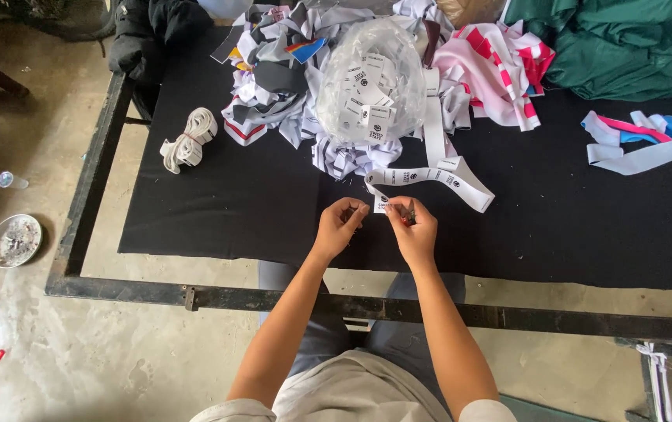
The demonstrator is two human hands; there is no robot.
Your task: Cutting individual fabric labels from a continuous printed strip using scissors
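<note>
Left hand (341,225): fingers curled, grasp contents not discernible. Right hand (414,227): pinches white label strip (429,177) end plus small red-handled tool (406,216). Strip lies on black cloth (219,203), below clear label bag (371,82).

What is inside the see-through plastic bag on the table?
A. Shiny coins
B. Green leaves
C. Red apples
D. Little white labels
D, because the clear plastic bag on the black cloth is packed with small white labels with dark print.
</note>
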